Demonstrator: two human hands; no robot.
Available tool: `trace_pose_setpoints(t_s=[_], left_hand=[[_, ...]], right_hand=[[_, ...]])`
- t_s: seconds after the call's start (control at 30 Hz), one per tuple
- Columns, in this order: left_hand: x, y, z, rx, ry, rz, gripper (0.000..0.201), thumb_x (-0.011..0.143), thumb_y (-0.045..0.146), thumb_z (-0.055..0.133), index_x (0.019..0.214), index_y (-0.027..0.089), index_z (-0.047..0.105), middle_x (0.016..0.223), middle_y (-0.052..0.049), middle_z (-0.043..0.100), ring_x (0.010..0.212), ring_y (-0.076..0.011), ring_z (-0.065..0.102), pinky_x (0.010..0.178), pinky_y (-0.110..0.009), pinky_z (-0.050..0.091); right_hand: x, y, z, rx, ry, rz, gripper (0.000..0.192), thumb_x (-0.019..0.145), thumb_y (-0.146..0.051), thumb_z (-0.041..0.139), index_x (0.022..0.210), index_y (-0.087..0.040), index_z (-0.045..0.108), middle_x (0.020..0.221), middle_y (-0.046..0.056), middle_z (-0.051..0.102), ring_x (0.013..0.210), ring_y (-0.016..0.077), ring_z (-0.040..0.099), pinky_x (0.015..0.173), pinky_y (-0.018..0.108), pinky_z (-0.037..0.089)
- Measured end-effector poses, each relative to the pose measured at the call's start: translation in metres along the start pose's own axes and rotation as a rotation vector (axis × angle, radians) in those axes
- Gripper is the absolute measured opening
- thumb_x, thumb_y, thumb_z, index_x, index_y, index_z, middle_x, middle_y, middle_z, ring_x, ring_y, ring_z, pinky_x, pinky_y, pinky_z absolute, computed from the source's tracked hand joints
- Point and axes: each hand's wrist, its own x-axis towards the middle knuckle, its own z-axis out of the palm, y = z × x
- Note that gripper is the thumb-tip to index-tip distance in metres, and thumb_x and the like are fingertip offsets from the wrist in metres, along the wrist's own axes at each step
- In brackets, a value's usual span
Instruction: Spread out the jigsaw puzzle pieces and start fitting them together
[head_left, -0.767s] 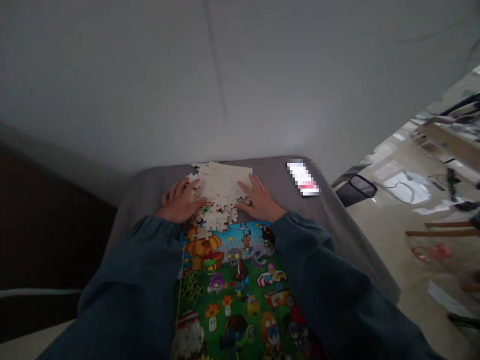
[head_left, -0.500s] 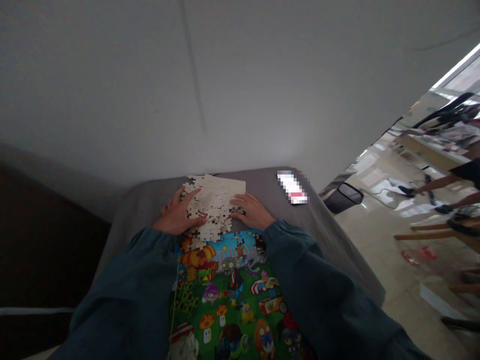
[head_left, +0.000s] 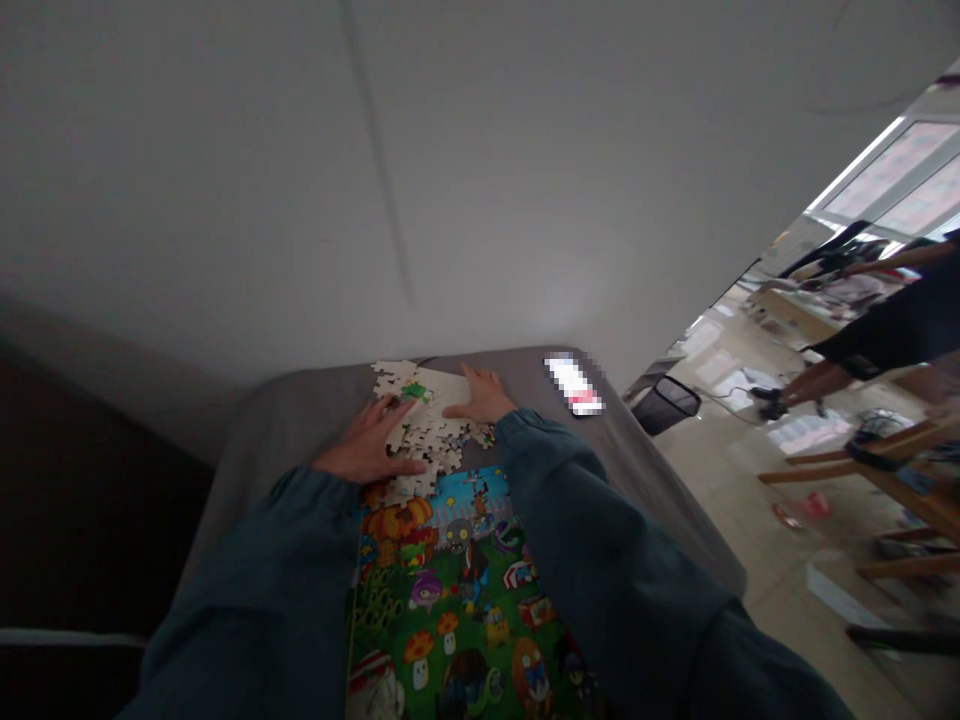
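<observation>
A heap of jigsaw pieces [head_left: 431, 447], mostly with pale backs up, lies on a light puzzle board [head_left: 442, 388] whose plain far part shows. My left hand [head_left: 370, 440] rests along the left side of the heap, fingers spread. Across from it, my right hand [head_left: 482, 397] lies at the board's right edge with thumb and fingers apart. A green printed piece [head_left: 415, 391] shows near my left fingertips. Closer to me is a colourful cartoon picture sheet [head_left: 450, 600] with zombies, mushrooms and a pumpkin; the near pieces overlap its top edge.
A lit phone [head_left: 574, 384], its screen blurred, lies to the right on the grey cloth-covered table [head_left: 630, 470]. Behind stands a pale wall [head_left: 480, 180]. Off to the right are a dark mesh bin [head_left: 670, 402], a person [head_left: 877, 325] and wooden furniture [head_left: 900, 460].
My right hand has shifted left over the board's right part, and its thumb has spread. The green piece has come into sight. The whole view has turned slightly right.
</observation>
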Motion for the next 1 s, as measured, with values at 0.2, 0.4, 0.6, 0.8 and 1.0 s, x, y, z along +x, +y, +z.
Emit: trace_pose_setpoints(t_s=[0.2,0.4,0.6,0.8,1.0], left_hand=[[0.003,-0.002,0.004,-0.128,-0.035,0.064,0.102,0.071,0.069,0.073,0.158,0.029,0.038,0.168,-0.013,0.032,0.154,-0.0374,0.028,0.124,-0.055,0.027],[0.009,-0.003,0.007,-0.205,0.108,0.024,0.096,0.076,0.049,0.073,0.16,0.029,0.031,0.17,-0.009,0.024,0.155,-0.0342,0.027,0.126,-0.049,0.027],[0.01,0.008,0.001,-0.301,0.187,0.088,0.087,0.08,0.043,0.062,0.159,0.022,0.033,0.159,-0.01,0.044,0.148,-0.0288,0.041,0.125,-0.044,0.031],[0.011,0.01,0.005,-0.346,0.146,0.108,0.082,0.083,0.058,0.06,0.153,0.021,0.043,0.155,-0.012,0.049,0.141,-0.0321,0.049,0.12,-0.046,0.039],[0.011,0.011,0.013,-0.369,0.094,0.158,0.091,0.07,0.05,0.076,0.151,0.019,0.046,0.155,-0.014,0.05,0.143,-0.0333,0.047,0.122,-0.046,0.036]], right_hand=[[0.006,-0.01,-0.014,0.101,-0.075,-0.082,0.064,0.073,-0.026,0.086,0.131,-0.012,0.064,0.117,0.013,0.071,0.106,0.0255,0.068,0.093,0.037,0.054],[-0.019,-0.018,-0.032,0.197,-0.113,-0.26,0.03,0.089,-0.024,0.07,0.118,-0.015,0.072,0.085,0.001,0.072,0.071,0.0135,0.063,0.069,0.026,0.051],[-0.023,-0.012,-0.041,0.254,-0.288,-0.311,0.061,0.084,-0.02,0.077,0.142,-0.016,0.057,0.106,0.008,0.075,0.084,0.0167,0.068,0.081,0.033,0.057],[-0.012,-0.023,-0.023,0.149,-0.243,-0.355,0.074,0.08,-0.03,0.085,0.146,-0.015,0.054,0.136,0.018,0.065,0.121,0.0277,0.064,0.103,0.044,0.052],[0.016,-0.051,-0.017,-0.102,-0.371,-0.396,0.044,0.074,-0.012,0.084,0.117,-0.017,0.073,0.111,0.008,0.077,0.101,0.0236,0.073,0.09,0.033,0.057]])
